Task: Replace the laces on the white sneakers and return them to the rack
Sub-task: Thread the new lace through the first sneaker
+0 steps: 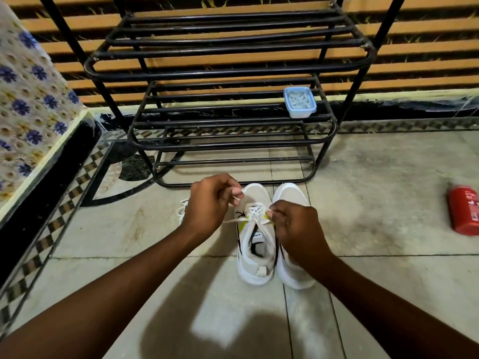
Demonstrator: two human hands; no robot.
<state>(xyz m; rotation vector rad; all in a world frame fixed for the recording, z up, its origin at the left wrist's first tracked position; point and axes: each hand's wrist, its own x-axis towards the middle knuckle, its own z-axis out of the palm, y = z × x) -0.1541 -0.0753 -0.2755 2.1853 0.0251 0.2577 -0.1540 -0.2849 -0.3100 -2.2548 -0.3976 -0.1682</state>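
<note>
A: What have the hands got?
B: Each pinches a strand of the white lace (232, 220), the two hands a little apart over the left sneaker (255, 244). The left hand (210, 203) lifts one end above the toe. The right hand (298, 226) grips the other strand beside the eyelets.
A: How will it handle?
B: Soft and limp, I'd judge, so hold it near the tip for threading. The shoe looks light and may skid on the smooth floor (363, 203) if tugged hard.
A: And the pair?
B: On the floor, side by side, toes toward the rack (228, 145). The right sneaker (290, 194) is partly under the forearm, so I can't see its lacing.
A: Room to move?
B: A loose lace (182, 207) lies just left of the left hand. The rack's lowest bar sits just beyond the toes. A blue tub (299, 103) takes the right end of one shelf, so the left looks freer. A red can (464, 216) lies well apart to the right
</note>
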